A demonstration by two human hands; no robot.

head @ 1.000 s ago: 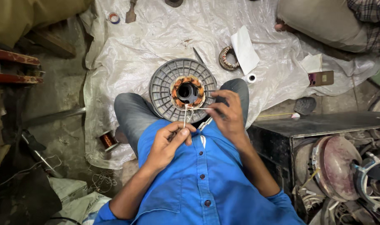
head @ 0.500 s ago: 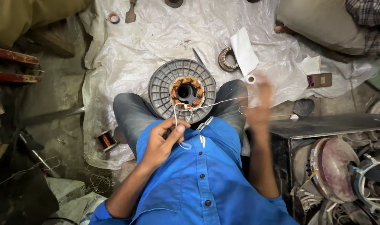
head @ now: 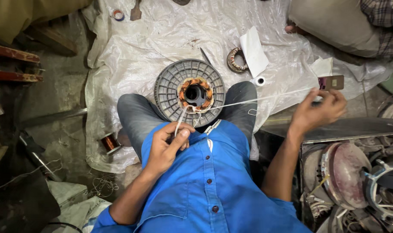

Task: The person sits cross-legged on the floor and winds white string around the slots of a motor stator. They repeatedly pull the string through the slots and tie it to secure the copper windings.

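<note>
A crumpled white plastic sheet (head: 162, 39) covers the grimy floor (head: 62, 95). The left hand (head: 166, 149) is pinched shut on a white cord (head: 179, 123) near the chest; the right hand (head: 319, 113), stretched out wide, pulls the white thread (head: 257, 100) taut. Both lines run to the grey round motor stator (head: 170, 86), copper windings at its core, resting on the lap at the sheet's near edge.
</note>
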